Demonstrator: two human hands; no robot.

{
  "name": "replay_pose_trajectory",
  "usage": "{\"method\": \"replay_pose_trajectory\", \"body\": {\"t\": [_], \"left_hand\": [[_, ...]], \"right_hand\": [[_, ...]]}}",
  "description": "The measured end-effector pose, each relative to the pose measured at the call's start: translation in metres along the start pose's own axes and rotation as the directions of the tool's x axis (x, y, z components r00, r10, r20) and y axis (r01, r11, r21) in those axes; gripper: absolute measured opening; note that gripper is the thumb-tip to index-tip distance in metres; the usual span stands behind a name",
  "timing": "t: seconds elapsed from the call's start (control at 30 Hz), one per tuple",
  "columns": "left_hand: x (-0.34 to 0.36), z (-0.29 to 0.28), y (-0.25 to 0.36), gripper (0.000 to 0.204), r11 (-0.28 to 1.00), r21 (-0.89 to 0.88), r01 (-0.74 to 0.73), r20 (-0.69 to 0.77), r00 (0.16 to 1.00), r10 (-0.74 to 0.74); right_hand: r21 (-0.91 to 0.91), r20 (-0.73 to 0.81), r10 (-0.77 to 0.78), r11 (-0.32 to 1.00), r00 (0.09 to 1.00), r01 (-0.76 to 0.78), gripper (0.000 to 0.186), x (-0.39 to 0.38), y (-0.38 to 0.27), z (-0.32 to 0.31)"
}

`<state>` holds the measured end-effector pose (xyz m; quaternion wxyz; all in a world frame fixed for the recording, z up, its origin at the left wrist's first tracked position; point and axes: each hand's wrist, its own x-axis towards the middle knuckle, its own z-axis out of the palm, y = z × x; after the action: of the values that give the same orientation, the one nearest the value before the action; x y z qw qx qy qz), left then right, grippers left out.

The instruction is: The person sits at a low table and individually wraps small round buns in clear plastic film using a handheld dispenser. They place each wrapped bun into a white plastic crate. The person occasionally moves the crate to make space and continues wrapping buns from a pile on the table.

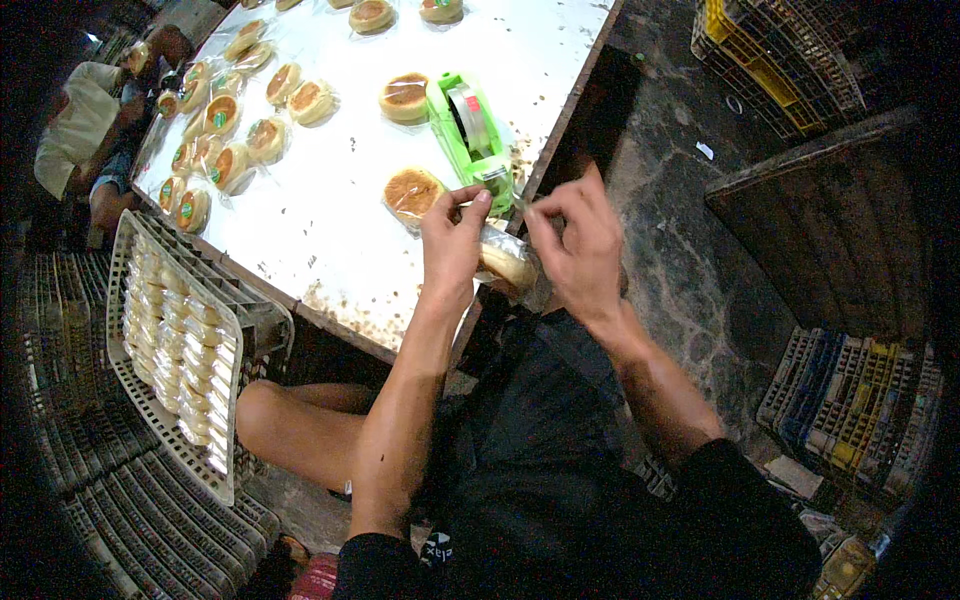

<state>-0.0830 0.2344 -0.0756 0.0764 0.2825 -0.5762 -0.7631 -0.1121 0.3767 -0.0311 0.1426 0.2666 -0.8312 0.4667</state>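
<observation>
A round bun in clear plastic wrap (507, 262) sits between my hands at the table's near right corner. My left hand (452, 240) is closed on its wrapping, thumb and forefinger pinched together. Just to the right, my right hand (580, 240) has its fingertips pinched by a clear, shiny bit; whether that is tape or wrap I cannot tell. A green tape dispenser (458, 128) stands right beyond my fingers. Left of it lie two browned buns, a nearer bun (412, 192) partly behind my left hand and a farther bun (404, 97).
Several wrapped buns with green stickers (222, 115) lie on the white table (330, 250) at far left. A plastic crate (232, 390) of pale wrapped goods stands left of my knee. Stacked crates (780, 60) and a wooden board (820, 220) are at right. Another person (85, 115) sits at far left.
</observation>
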Motion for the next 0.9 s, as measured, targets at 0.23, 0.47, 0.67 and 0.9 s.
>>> {"method": "replay_pose_trajectory", "body": {"t": [0.23,0.47,0.67,0.9], "left_hand": [[-0.015,-0.001,0.002,0.033,0.982,0.138,0.131,0.298,0.940,-0.167],[-0.045,0.021,-0.024,0.029,0.973,0.218,0.068,0.322,0.937,-0.137],[-0.048,-0.013,-0.026,0.026,0.998,0.037,0.060,0.237,0.969,-0.067],[-0.035,-0.006,-0.011,0.036,0.963,-0.083,0.257,0.395,0.896,-0.205]], "right_hand": [[0.020,0.135,0.006,1.000,0.991,-0.009,0.015,-0.032,0.024,-0.016],[0.068,0.079,0.383,0.919,0.920,-0.388,0.022,0.017,0.045,0.009],[0.062,0.150,0.447,0.886,0.882,-0.460,0.027,-0.021,0.061,0.009],[0.152,0.321,0.588,0.742,0.743,-0.653,0.023,-0.072,0.071,0.015]]}}
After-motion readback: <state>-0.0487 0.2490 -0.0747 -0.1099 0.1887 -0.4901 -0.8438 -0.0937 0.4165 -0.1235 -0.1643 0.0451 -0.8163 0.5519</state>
